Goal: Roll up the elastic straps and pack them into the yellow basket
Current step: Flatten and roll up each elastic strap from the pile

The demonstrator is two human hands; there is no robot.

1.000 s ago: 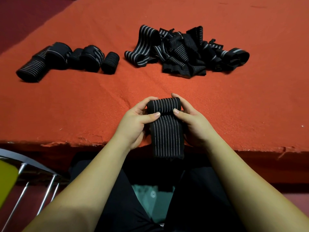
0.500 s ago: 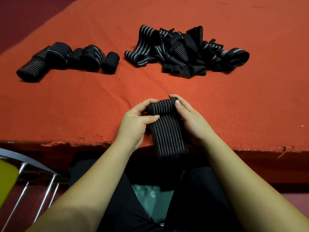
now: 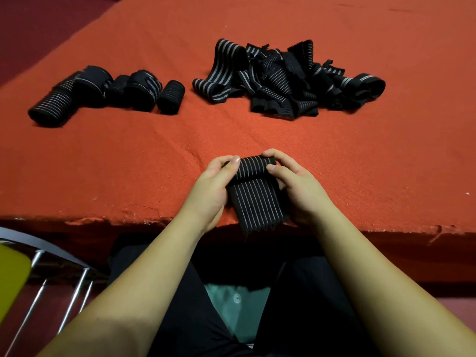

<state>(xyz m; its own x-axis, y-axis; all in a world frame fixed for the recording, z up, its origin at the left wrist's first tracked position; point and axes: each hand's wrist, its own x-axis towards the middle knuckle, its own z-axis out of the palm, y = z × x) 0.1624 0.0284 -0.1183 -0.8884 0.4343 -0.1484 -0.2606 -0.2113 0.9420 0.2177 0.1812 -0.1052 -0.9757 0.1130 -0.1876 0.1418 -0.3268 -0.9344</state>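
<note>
Since a second ago the roll in my hands has grown thicker and the loose tail of the striped strap [image 3: 253,194] has shortened, its frayed end now lying just at the near edge of the surface [image 3: 128,155] rather than hanging well below it. My left hand [image 3: 212,188] has its grip clenched on the left end of the roll, thumb on top and fingers curled behind. My right hand [image 3: 296,186] grasps the right end the same way, thumb pressing the top of the roll.

Taking that strap as the landmark: no basket is plainly visible; only a yellow object [image 3: 11,269] cut off by the frame edge shows far below and to the left of it, and I cannot tell what it holds. Beside that stands a chair frame of metal rods [image 3: 77,287].

Beyond the strap and to the left, a row of rolled straps [image 3: 108,92] lies on the surface, touching one another. Beyond it and slightly right, well apart from the hands, sits a tangled pile of unrolled straps [image 3: 286,81]. Red felt-like cloth covers the surface, chipped and ragged along the near edge. Darker red floor [image 3: 38,27] shows at the far left.
</note>
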